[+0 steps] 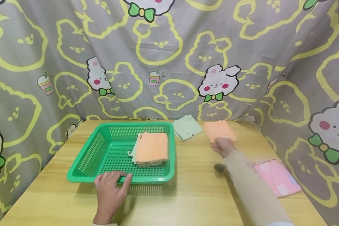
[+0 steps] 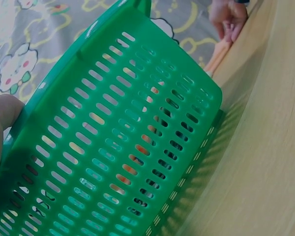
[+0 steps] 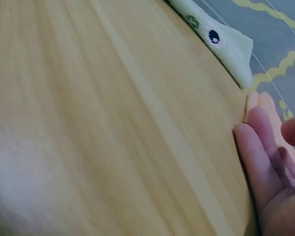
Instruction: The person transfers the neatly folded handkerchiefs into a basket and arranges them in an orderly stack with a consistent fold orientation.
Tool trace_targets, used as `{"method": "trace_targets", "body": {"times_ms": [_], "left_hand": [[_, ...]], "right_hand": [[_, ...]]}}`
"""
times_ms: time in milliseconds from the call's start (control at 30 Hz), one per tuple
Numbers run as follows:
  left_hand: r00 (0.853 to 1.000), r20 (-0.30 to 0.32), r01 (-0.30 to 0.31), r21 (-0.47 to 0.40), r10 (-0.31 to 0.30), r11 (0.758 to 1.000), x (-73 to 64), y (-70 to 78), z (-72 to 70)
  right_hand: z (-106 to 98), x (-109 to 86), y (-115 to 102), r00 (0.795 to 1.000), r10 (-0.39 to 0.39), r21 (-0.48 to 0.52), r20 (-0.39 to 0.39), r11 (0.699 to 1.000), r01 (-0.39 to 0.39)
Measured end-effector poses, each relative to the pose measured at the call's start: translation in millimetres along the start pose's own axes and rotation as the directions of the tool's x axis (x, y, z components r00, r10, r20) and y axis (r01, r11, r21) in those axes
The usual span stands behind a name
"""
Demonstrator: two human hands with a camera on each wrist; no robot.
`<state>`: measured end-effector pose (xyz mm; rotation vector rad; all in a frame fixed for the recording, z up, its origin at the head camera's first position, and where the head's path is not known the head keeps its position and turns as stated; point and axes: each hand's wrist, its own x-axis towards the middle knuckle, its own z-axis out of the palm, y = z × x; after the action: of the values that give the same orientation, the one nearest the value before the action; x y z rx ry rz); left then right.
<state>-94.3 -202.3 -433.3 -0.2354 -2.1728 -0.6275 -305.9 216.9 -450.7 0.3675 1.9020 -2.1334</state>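
My left hand grips the near rim of a green plastic basket, fingers curled over it; the thumb shows in the left wrist view. Inside the basket, toward its right, lies a stack of folded towels with an orange towel on top and paler ones below. At the back right of the table my right hand pinches the near edge of another folded orange towel. In the right wrist view its fingers lie along the towel's edge with the thumb above.
A folded pale green towel with an embroidered eye lies between the basket and the orange towel. Right of my forearm is a folded pink towel, partly covered by the sleeve. Patterned grey curtain hangs behind the wooden table and at both sides.
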Motion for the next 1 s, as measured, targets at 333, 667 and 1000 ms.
{"method": "trace_targets", "body": {"times_ms": [333,667,1000], "left_hand": [[1.0,0.006,-0.005,-0.001,0.005,1.0,0.8,-0.8,-0.3],[1.0,0.015,0.001,-0.001,-0.001,1.0,0.5,0.9,-1.1],[0.999,0.031,0.016,0.005,-0.016,1.0,1.7,2.8,-4.0]], "right_hand": [[9,3.7,12,0.931,-0.131,-0.1,-0.34,0.99,0.102],[18,2.9,15,0.808,-0.288,-0.422,-0.514,0.905,0.054],[19,3.1,14,0.814,-0.281,-0.407,-0.508,0.911,0.06]]}}
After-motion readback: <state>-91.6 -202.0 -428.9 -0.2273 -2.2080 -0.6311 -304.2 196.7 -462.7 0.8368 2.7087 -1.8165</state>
